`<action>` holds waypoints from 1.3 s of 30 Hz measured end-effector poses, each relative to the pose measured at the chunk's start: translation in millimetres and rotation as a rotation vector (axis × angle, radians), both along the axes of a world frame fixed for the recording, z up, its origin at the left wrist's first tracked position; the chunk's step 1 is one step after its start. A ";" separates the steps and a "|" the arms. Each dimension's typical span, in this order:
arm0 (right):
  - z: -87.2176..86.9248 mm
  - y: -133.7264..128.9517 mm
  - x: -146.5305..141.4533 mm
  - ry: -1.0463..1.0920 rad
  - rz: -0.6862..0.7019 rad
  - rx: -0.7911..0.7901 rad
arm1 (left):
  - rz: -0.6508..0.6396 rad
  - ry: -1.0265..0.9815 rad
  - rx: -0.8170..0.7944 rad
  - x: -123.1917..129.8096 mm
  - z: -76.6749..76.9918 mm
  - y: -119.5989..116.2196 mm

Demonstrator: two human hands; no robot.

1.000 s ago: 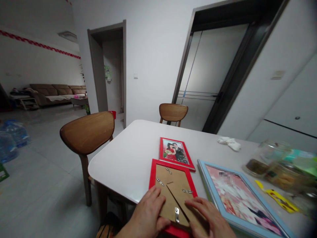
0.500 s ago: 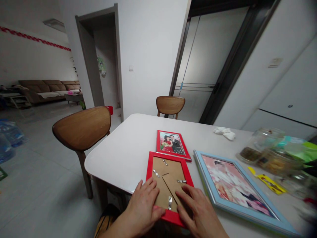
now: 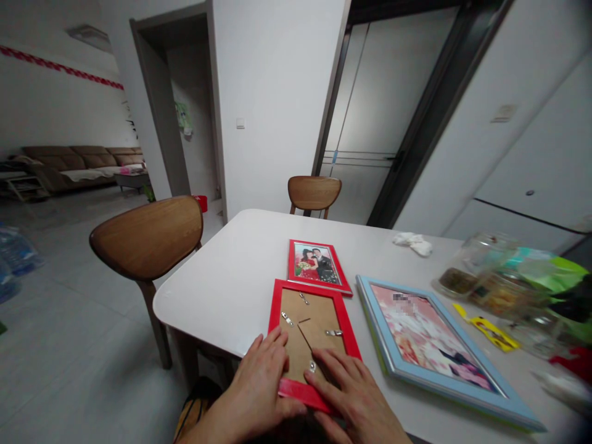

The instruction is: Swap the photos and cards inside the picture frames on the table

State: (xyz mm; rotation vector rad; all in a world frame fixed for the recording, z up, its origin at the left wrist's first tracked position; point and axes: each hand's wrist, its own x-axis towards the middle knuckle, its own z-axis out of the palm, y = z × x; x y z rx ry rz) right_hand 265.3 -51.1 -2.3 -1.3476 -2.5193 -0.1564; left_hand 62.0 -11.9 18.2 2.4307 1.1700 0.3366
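Observation:
A red picture frame (image 3: pixel 350 324) lies face down near the table's front edge, its brown backing board (image 3: pixel 303 339) up. Metal turn clips, such as the right clip (image 3: pixel 333 333), sit around the board, and a dark stand wire or slit runs diagonally across it. My left hand (image 3: pixel 261 376) rests over the frame's lower left corner, fingers stretched along the side and thumb by the bottom edge. My right hand (image 3: pixel 351 394) lies over the lower right part, fingers extended onto the board beside the bottom clip (image 3: pixel 312 367), which it partly hides.
Behind it, a second red frame (image 3: pixel 290 262) lies photo side up. To the right is a larger blue frame (image 3: pixel 393 364), also photo up. Glass jars (image 3: pixel 494 293), a yellow packet (image 3: pixel 493 333) and white tissue (image 3: pixel 414 242) share the white table (image 3: pixel 222 277). Wooden chairs (image 3: pixel 148 237) stand around it.
My right hand has shifted left and inward over the board, with its fingers now at the bottom clip. My left hand stays at the frame's left corner. The view has shifted slightly.

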 end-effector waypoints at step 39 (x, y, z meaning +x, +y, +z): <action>23.2 35.8 -29.5 0.238 -0.064 -0.314 | -0.056 -0.125 -0.042 -7.9 -7.6 13.4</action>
